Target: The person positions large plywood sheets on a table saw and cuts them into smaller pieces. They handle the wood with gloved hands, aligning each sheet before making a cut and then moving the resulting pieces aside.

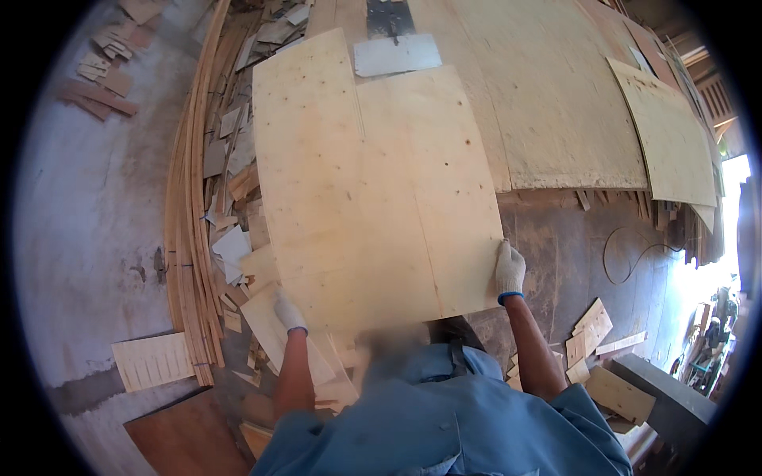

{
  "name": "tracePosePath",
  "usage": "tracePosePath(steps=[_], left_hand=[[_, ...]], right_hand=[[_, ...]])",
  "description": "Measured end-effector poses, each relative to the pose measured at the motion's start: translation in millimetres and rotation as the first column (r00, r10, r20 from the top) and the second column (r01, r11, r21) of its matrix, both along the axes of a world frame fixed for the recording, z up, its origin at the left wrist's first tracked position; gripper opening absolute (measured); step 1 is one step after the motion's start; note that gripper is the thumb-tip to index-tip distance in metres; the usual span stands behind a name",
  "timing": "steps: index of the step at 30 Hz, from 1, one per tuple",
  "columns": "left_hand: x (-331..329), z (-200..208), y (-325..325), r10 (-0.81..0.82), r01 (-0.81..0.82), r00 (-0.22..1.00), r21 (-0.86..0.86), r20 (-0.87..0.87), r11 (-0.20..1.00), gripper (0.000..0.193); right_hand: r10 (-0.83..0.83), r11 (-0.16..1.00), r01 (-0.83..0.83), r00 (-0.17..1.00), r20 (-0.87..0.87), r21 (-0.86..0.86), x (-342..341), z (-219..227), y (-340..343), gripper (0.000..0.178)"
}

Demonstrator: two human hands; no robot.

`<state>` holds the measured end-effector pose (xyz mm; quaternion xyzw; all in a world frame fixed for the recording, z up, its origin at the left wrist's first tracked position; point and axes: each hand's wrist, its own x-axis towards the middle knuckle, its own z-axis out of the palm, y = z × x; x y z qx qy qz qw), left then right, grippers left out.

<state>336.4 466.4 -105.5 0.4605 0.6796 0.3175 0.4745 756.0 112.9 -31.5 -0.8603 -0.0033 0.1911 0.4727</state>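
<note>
A large pale plywood sheet [373, 182] spreads out in front of me, its far end over a wooden worktable [556, 111]. One thin crack or seam runs down from its notched far edge, and another line crosses its near right part. My right hand [510, 268], in a white knitted glove with a blue cuff, is closed on the sheet's right edge near the close corner. At the near left corner my left hand [289, 311], gloved the same way, is closed on the sheet; its fingers are partly hidden and blurred.
Long thin wood strips [190, 206] stand bundled along the left, beside heaped offcuts [232, 246]. A whitish board [397, 55] lies past the sheet's far edge. Another plywood panel [667, 135] overhangs the table at right. A looped cord [615, 254] and a grey beam [659, 389] are at right.
</note>
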Motion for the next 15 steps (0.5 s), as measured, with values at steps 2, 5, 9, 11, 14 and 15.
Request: tracePosePath(steps=[2, 5, 9, 11, 14, 15], left_hand=[[-4.9, -10.6, 2.8, -0.004, 0.009, 0.997, 0.078, -0.071, 0.997, 0.065], [-1.5, -6.5, -3.0, -0.03, 0.034, 0.999, 0.089, -0.046, 0.995, 0.069], [-16.5, 0.3, -36.1, -0.064, 0.075, 0.986, 0.066, -0.157, 0.995, 0.07], [-36.6, -13.2, -43.8, -0.12, 0.136, 0.971, 0.064, -0.206, 0.989, 0.069], [-39.4, -4.8, -56.2, -0.188, 0.209, 0.934, 0.036, -0.304, 0.977, 0.068], [-36.6, 0.6, -57.4, -0.21, 0.233, 0.918, 0.027, -0.337, 0.972, 0.068]], right_hand=[[-0.023, 1.0, 0.023, 1.0, -0.01, -0.019, -10.1, -19.8, -9.4, 0.045], [-0.161, 0.984, 0.167, 0.982, -0.096, 0.062, -43.4, -35.0, -31.2, 0.05], [-0.358, 0.915, 0.391, 0.899, -0.252, 0.098, -96.4, -40.5, -69.5, 0.051], [-0.476, 0.821, 0.548, 0.811, -0.341, 0.158, -122.0, -45.1, -86.3, 0.049], [-0.499, 0.84, 0.537, 0.821, -0.279, 0.076, -157.0, -58.2, -118.1, 0.048], [-0.519, 0.839, 0.543, 0.817, -0.25, 0.034, -169.1, -55.5, -123.8, 0.048]])
